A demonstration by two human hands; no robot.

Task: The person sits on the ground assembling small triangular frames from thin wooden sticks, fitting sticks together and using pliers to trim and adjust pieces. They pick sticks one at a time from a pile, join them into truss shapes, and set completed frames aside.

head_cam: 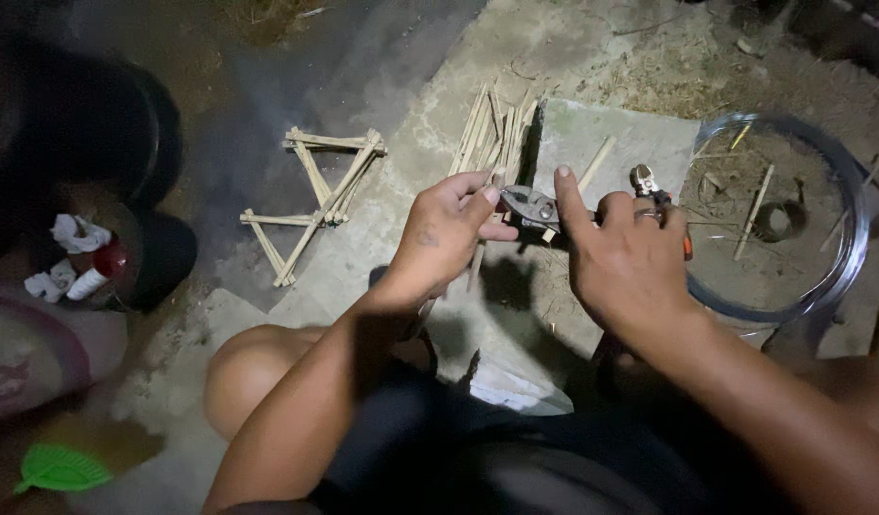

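Now your left hand [446, 229] pinches thin bamboo stick [478, 256], your right hand [622, 250] clamps cutters [544, 207] on it, above stone slab. Risk: left fingertips [490, 195] touch blade, likely nick; stick may slip or splinter.

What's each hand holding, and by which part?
The right hand grips the pliers by the handles, jaws pointing left. The left hand fingers pinch a thin bamboo stick near its upper end, at the jaws.
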